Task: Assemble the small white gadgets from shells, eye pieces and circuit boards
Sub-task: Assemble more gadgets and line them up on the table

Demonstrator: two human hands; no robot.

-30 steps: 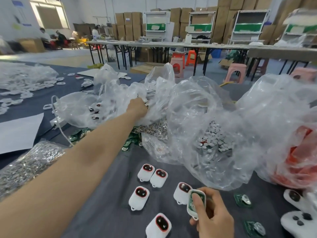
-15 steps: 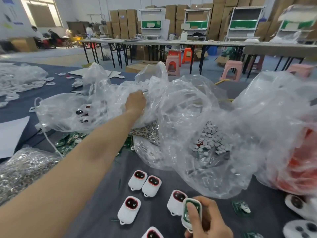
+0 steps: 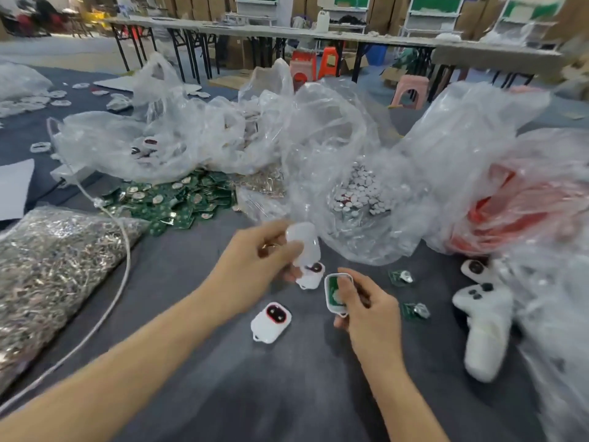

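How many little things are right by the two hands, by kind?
Plain white plastic shell, left hand: 1
White shell holding green circuit board, right hand: 1
White gadgets with red-rimmed dark eyes: 2
Single green circuit boards: 2
Total: 6

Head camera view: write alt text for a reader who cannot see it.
A person's left hand holds a white shell while the right hand grips a half-built gadget with a green circuit board inside, over a grey cloth. Finished gadgets lie nearby, with a pile of circuit boards and clear plastic bags behind.
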